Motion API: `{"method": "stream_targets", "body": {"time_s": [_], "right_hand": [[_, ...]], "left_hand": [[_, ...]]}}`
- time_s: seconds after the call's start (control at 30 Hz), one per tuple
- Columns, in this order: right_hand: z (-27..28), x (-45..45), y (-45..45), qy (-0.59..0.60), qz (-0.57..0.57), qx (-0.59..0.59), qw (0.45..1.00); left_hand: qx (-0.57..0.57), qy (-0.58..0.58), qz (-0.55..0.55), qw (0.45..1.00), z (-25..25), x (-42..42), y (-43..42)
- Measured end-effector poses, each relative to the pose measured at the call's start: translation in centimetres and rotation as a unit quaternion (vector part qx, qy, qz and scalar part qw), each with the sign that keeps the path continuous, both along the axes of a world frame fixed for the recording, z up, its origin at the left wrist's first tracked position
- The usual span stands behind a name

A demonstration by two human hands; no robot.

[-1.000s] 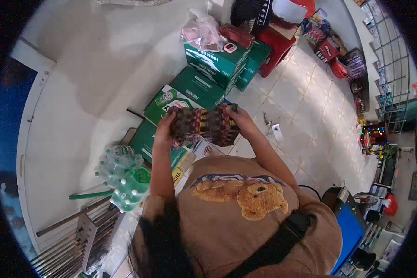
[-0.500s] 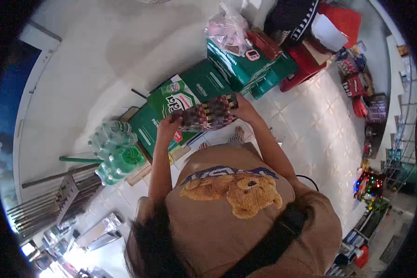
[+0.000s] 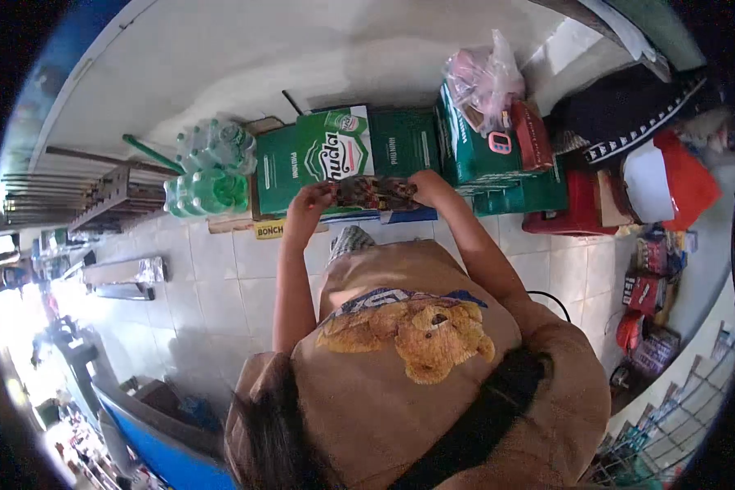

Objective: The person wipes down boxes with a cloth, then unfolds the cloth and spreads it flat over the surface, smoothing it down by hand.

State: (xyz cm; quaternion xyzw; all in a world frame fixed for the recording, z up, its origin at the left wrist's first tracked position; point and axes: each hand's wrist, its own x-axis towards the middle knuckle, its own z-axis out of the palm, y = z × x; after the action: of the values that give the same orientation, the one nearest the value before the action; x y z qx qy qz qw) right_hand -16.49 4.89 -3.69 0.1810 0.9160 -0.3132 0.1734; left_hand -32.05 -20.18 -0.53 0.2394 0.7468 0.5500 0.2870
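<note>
A dark, red-and-yellow patterned bundle point(image 3: 373, 193) is stretched level between my two hands. My left hand point(image 3: 310, 200) grips its left end, and my right hand point(image 3: 426, 188) grips the right end. What the bundle is made of is too small to tell. Just behind it stands a green and white carton point(image 3: 332, 143) with "huda" lettering, on top of or against dark green cartons point(image 3: 278, 167). My forearms reach forward on either side of my brown shirt point(image 3: 384, 367), which has a bear print.
Packs of green bottles point(image 3: 210, 192) stand left of the cartons, beside a metal rack point(image 3: 114, 196). To the right, a plastic bag point(image 3: 486, 82) and a pink device point(image 3: 500, 143) top a green carton stack. Further right are a red stool point(image 3: 567, 222) and a black cap-like item point(image 3: 621, 110).
The view has swung round, so the cartons now lie level across the top. The bundle looks narrower and flatter than before, still held at both ends.
</note>
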Motion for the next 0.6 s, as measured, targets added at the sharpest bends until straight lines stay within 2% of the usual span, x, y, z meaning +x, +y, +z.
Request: {"method": "stream_targets", "body": {"time_s": [0.07, 0.1, 0.17, 0.23, 0.27, 0.33, 0.37, 0.43, 0.47, 0.53, 0.6], "right_hand": [[-3.3, 0.1, 1.0, 0.038, 0.036, 0.031, 0.998], [-3.3, -0.1, 1.1, 0.042, 0.054, 0.03, 0.997], [-2.6, -0.3, 1.2, 0.132, 0.121, 0.043, 0.983], [-4.3, -1.4, 2.1, 0.083, 0.13, -0.001, 0.988], [-3.5, -2.2, 2.4, 0.09, 0.137, 0.005, 0.986], [-1.8, -3.8, 2.5, -0.014, 0.052, 0.005, 0.999], [-1.5, -4.9, 2.6, -0.007, 0.055, 0.009, 0.998], [-1.8, -7.2, 2.7, 0.074, -0.029, 0.085, 0.993], [-1.4, -8.5, 2.3, 0.079, -0.03, 0.084, 0.993], [-0.6, -10.9, 1.2, 0.195, -0.145, 0.074, 0.967], [-1.0, -12.9, -0.9, 0.21, -0.163, 0.058, 0.962]], "left_hand": [[-0.031, 0.0, 0.013, 0.999, -0.5, 0.5, -0.8], [-0.057, -0.002, 0.004, 0.998, -0.7, 0.5, -1.2], [-0.036, -0.025, 0.039, 0.998, -0.8, 0.2, -1.3], [-0.128, -0.001, 0.038, 0.991, -3.2, -1.9, -1.2], [-0.123, 0.008, -0.005, 0.992, -5.0, -3.6, -1.1], [-0.138, 0.056, -0.018, 0.989, -5.1, -6.2, -0.2], [-0.157, 0.097, -0.038, 0.982, -4.9, -7.6, 0.6], [-0.156, 0.131, -0.026, 0.979, -3.7, -10.3, 2.3], [-0.15, 0.192, -0.017, 0.97, -2.0, -11.1, 3.1], [-0.106, 0.175, 0.0, 0.979, -2.6, -13.6, 4.4], [-0.089, 0.156, 0.015, 0.984, -3.7, -15.0, 4.0]]}}
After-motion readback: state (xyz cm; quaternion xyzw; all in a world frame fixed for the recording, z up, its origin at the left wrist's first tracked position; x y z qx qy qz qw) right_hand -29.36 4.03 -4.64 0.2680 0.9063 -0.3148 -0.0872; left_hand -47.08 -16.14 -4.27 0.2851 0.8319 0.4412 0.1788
